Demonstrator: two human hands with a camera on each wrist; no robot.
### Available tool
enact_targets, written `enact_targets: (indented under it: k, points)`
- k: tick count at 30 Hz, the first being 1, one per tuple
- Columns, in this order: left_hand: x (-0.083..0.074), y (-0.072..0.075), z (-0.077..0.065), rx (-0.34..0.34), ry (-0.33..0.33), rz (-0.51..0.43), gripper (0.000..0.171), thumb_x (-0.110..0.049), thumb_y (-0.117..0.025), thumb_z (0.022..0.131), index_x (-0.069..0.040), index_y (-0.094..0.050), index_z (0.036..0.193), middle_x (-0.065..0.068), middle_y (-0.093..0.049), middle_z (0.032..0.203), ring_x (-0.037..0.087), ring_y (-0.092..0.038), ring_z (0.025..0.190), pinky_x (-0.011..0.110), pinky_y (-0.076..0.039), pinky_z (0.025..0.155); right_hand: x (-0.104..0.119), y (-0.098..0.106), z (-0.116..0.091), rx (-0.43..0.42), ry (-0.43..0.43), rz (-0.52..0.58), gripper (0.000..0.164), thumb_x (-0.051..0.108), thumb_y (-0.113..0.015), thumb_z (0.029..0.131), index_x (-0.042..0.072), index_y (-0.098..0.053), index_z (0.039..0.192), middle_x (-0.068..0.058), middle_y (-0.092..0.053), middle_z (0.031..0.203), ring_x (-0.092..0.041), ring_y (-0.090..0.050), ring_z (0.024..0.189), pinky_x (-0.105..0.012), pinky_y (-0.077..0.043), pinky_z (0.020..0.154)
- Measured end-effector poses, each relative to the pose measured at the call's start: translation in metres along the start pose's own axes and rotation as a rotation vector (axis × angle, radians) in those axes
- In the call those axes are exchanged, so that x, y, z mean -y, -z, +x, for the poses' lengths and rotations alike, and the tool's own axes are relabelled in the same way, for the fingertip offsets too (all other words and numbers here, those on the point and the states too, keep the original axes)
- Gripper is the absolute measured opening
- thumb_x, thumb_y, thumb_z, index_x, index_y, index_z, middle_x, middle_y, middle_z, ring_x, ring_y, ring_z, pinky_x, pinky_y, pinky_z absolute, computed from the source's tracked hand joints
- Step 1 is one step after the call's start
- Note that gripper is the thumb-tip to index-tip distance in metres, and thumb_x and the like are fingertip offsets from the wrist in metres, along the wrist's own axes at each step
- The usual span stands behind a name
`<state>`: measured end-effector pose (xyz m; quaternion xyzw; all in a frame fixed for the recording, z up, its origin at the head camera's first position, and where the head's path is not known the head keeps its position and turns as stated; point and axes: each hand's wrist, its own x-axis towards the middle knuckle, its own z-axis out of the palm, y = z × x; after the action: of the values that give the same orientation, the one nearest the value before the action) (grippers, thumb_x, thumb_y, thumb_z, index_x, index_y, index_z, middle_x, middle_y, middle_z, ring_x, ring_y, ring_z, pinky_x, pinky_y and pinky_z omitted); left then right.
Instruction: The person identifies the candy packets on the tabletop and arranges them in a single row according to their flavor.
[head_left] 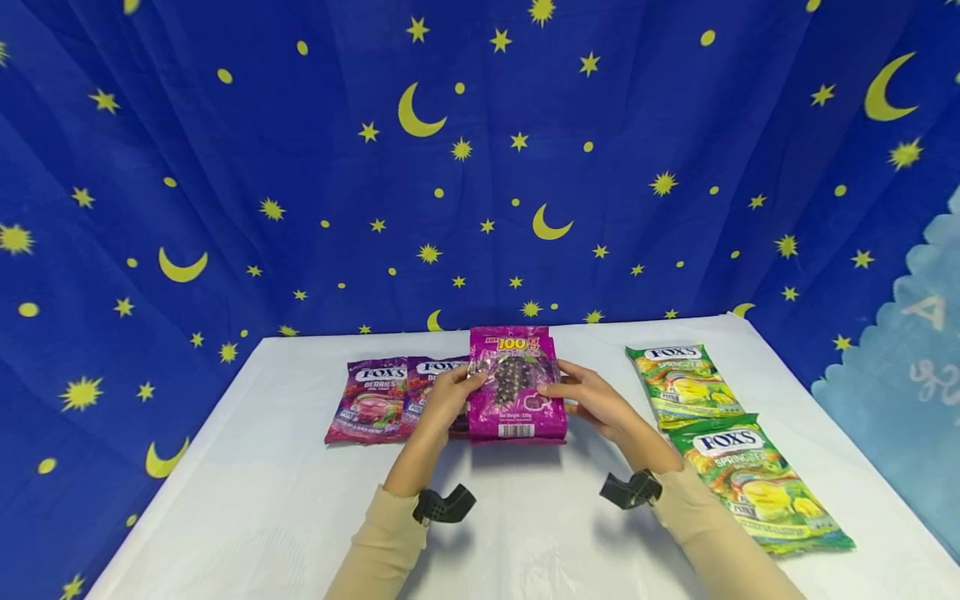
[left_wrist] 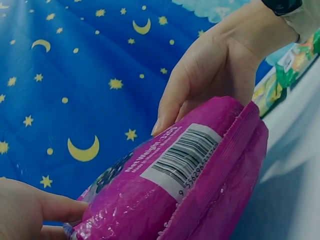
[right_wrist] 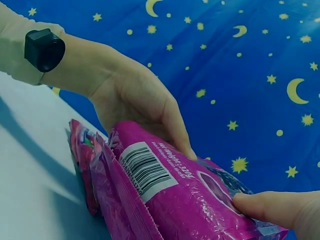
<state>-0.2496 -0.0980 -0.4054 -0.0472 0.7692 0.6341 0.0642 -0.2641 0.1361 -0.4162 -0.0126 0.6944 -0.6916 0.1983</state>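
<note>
Both hands hold a magenta "LOT 100" candy bag [head_left: 517, 408] with dark grapes printed on its front. A second magenta edge shows close behind it, like another bag stacked with it. My left hand [head_left: 447, 400] grips the left side, thumb on the front and fingers going behind. At the right side, my right hand [head_left: 600, 407] does likewise, its thumb pressing the front. The barcode [left_wrist: 185, 160] and the crimped bottom seam face the left wrist camera. Just left of the held bag, a purple Fox's Berries candy bag [head_left: 420, 392] is partly covered by the left hand.
Another Fox's Berries bag [head_left: 373, 408] lies at the left on the white table [head_left: 247, 500]. On the right are two green Fox's Spring Tea bags, one farther back [head_left: 686, 387] and one nearer [head_left: 757, 479] beside the right forearm. A blue starry curtain [head_left: 480, 250] hangs behind.
</note>
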Motion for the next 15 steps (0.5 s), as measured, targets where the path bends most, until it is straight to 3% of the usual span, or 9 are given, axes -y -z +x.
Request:
enact_targets:
  k: [6, 9, 13, 15]
  points:
    - [0.003, 0.001, 0.008, -0.002, 0.01, -0.006, 0.046, -0.022, -0.059, 0.097, -0.001, -0.052, 0.138, 0.016, -0.06, 0.123, 0.021, -0.058, 0.098, 0.04, -0.052, 0.086, -0.001, -0.001, 0.007, -0.007, -0.023, -0.006, 0.085, 0.02, -0.072, 0.085, 0.004, -0.024, 0.152, -0.02, -0.035, 0.149, -0.032, -0.044, 0.126, -0.047, -0.042, 0.102]
    - [0.005, 0.001, 0.01, -0.01, 0.012, -0.003, 0.046, -0.021, -0.06, 0.096, -0.001, -0.052, 0.137, 0.015, -0.06, 0.122, 0.02, -0.059, 0.096, 0.038, -0.053, 0.084, -0.003, -0.001, 0.012, -0.001, -0.027, -0.005, 0.084, 0.019, -0.072, 0.085, 0.003, -0.024, 0.152, -0.021, -0.036, 0.148, -0.032, -0.045, 0.124, -0.045, -0.043, 0.1]
    - [0.007, -0.001, 0.014, -0.04, -0.006, 0.026, 0.042, -0.019, -0.061, 0.095, 0.0, -0.057, 0.132, 0.013, -0.063, 0.112, 0.018, -0.055, 0.087, 0.033, -0.05, 0.079, -0.006, 0.0, 0.018, -0.002, -0.022, -0.003, 0.083, 0.018, -0.072, 0.085, 0.003, -0.024, 0.152, -0.021, -0.04, 0.145, -0.026, -0.05, 0.114, -0.036, -0.046, 0.092]
    - [0.01, -0.003, 0.016, -0.057, -0.022, 0.037, 0.041, -0.017, -0.061, 0.094, 0.001, -0.058, 0.131, 0.015, -0.062, 0.115, 0.021, -0.055, 0.093, 0.036, -0.048, 0.085, -0.008, 0.0, 0.02, -0.008, -0.02, 0.0, 0.083, 0.016, -0.071, 0.085, 0.003, -0.025, 0.152, -0.022, -0.042, 0.143, -0.022, -0.053, 0.105, -0.031, -0.047, 0.086]
